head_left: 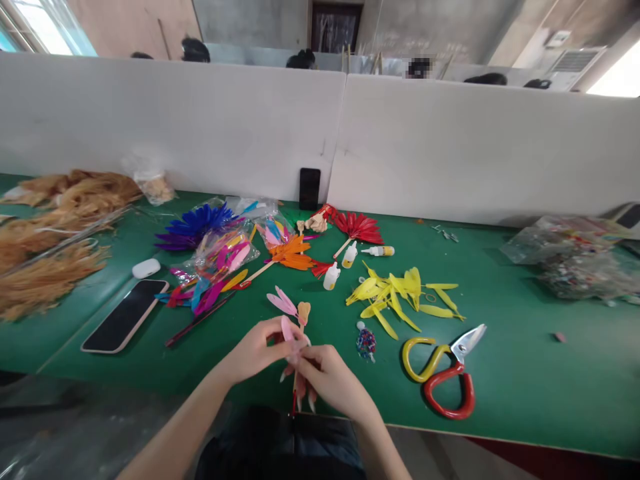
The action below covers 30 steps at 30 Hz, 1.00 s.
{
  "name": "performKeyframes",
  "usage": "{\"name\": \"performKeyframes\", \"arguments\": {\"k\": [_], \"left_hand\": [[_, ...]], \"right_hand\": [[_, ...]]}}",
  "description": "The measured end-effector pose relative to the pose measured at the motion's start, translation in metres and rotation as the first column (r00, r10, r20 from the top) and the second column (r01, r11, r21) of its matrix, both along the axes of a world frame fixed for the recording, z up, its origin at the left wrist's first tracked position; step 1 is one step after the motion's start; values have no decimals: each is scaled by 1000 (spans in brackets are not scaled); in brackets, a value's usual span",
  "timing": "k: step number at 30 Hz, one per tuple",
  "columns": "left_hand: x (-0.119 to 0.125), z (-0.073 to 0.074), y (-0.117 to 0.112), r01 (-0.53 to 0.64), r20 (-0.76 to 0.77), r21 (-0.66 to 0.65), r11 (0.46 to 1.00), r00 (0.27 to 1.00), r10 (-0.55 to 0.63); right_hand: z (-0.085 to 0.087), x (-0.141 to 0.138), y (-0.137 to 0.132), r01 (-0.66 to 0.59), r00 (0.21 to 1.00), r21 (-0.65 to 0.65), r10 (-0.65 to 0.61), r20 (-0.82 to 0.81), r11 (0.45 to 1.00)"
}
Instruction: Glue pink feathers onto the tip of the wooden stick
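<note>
Where both hands pinch, pink feather (283,301), pale, slender, fanned.

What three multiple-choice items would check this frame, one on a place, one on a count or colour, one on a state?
1. Where do the scissors lie, seen from the camera?
A. right of both hands
B. on the phone
C. under the purple feathers

2. How many small glue bottles are on the green table?
A. one
B. three
C. six

3. What are the hands doing?
A. resting flat on the table
B. both holding a stick with pink feathers
C. gripping the scissors

Answers:
1 A: the scissors lie on the table beyond the right hand, below the yellow feathers.
2 B: three glue bottles lie near the red feather fan.
3 B: left hand and right hand close on the pink feather stick.
</note>
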State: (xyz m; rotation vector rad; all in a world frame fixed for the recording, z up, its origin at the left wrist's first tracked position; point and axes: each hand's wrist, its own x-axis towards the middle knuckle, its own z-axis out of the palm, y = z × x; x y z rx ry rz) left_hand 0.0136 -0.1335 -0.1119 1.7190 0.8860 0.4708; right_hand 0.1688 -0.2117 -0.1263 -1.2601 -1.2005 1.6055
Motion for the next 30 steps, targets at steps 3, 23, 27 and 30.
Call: {"name": "performKeyframes", "arguments": {"k": [3,23,27,30], "left_hand": [[9,-4,18,-110,32,-122,986,993,115],[28,-48,80,-218,-33,314,924,970,240],[28,-50,84,-194,-46,301,934,975,218],[28,-50,85,-192,-49,277,941,976,213]], "right_hand": [[-7,0,3,102,994,59,-99,-46,993],[-54,-9,10,123,609,554,-503,613,823],[-59,-10,14,77,571,544,-484,663,836],[-63,-11,15,29,534,537,-467,705,843]]}}
